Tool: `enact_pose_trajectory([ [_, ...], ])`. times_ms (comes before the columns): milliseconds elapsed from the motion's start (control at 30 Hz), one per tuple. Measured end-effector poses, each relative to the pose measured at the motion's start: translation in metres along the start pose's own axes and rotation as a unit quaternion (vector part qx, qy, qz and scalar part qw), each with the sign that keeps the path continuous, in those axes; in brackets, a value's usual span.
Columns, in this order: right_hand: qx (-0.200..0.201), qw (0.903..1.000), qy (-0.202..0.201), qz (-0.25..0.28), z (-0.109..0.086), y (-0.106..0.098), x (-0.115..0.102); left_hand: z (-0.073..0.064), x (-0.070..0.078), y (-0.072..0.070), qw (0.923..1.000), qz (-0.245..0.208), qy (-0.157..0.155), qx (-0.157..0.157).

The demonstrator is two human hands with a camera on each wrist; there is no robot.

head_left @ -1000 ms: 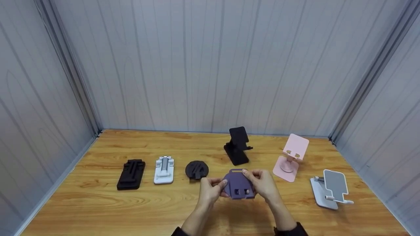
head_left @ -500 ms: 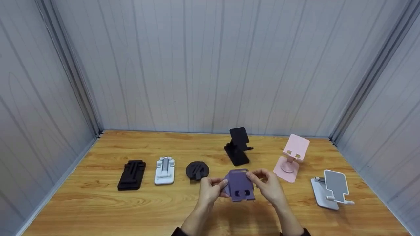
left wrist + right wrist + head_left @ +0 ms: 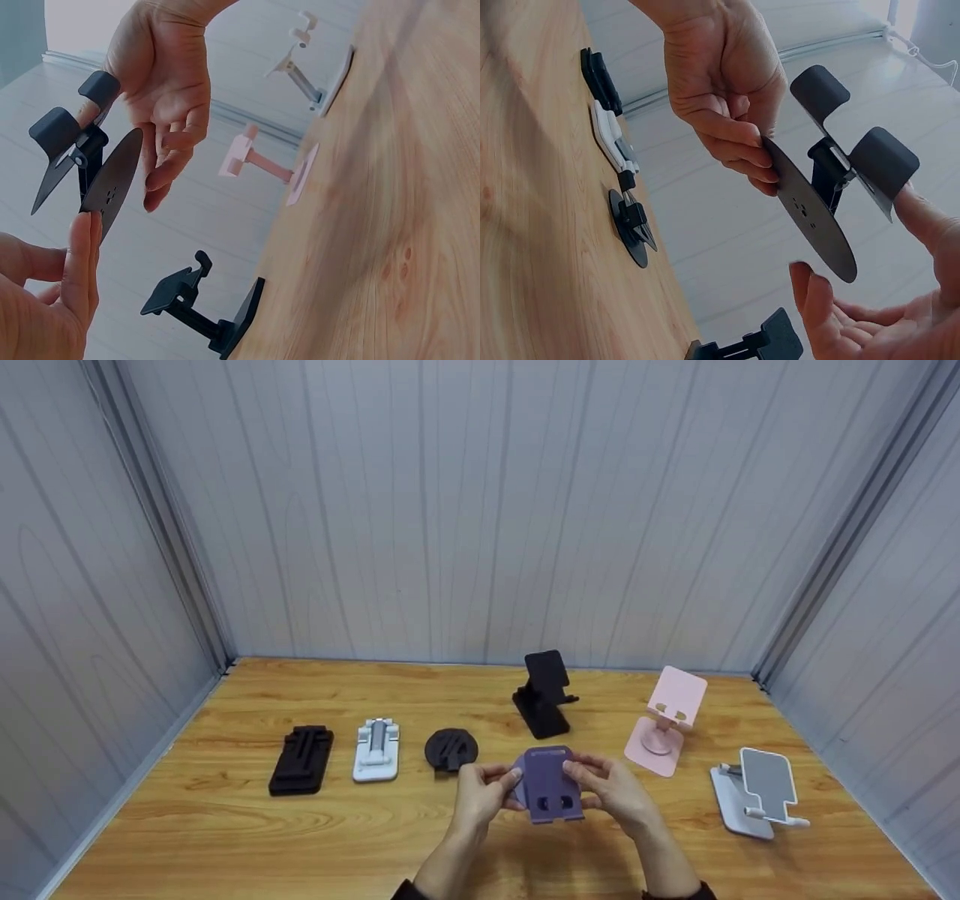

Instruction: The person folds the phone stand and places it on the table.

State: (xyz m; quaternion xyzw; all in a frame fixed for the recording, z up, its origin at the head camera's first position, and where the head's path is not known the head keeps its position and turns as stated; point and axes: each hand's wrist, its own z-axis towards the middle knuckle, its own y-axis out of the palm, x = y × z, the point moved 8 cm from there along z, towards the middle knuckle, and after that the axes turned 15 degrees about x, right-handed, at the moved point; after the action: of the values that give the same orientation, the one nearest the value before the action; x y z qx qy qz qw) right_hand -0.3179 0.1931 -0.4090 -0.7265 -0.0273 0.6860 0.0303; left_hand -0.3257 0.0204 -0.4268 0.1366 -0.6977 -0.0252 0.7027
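Note:
A purple folding phone stand (image 3: 551,784) with a round base is held up above the table, its plate tilted away from the disc. It looks dark in both wrist views. My left hand (image 3: 481,795) pinches the edge of the round base (image 3: 806,210) between thumb and fingers. At the other side, my right hand (image 3: 609,791) holds the stand's plate, thumb on the front face and fingers behind. In the right wrist view, the fingers of my right hand (image 3: 889,315) curve near the disc's lower edge, with a gap showing there.
Folded stands lie on the left of the wooden table (image 3: 225,840): black (image 3: 301,761), white (image 3: 376,750) and round black (image 3: 451,750). Opened ones stand behind and right: black (image 3: 546,694), pink (image 3: 675,697) and white-grey (image 3: 765,787). Pale panels (image 3: 465,510) enclose the table.
The plate has swung away from the round base. My right hand has shifted from the plate's top corner down its right side, while the left keeps its grip on the base.

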Motion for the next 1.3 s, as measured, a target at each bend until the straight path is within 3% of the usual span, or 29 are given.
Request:
enact_pose_trajectory([
  [167,-0.032,0.9989,0.012,0.032,-0.001,0.004,0.002,-0.001,0.001,0.001,0.9999,0.003,0.012,-0.004],
  [500,-0.006,0.9994,0.010,0.032,-0.001,0.002,0.001,-0.001,0.002,0.005,0.9991,0.031,0.024,-0.017],
  [967,0.018,0.9993,-0.001,0.033,0.000,-0.004,-0.002,-0.007,0.008,0.011,0.9971,0.048,-0.005,-0.058],
  [1300,-0.010,0.9989,-0.011,0.044,0.000,-0.001,-0.004,-0.004,0.008,0.008,0.9992,0.026,0.002,-0.029],
])
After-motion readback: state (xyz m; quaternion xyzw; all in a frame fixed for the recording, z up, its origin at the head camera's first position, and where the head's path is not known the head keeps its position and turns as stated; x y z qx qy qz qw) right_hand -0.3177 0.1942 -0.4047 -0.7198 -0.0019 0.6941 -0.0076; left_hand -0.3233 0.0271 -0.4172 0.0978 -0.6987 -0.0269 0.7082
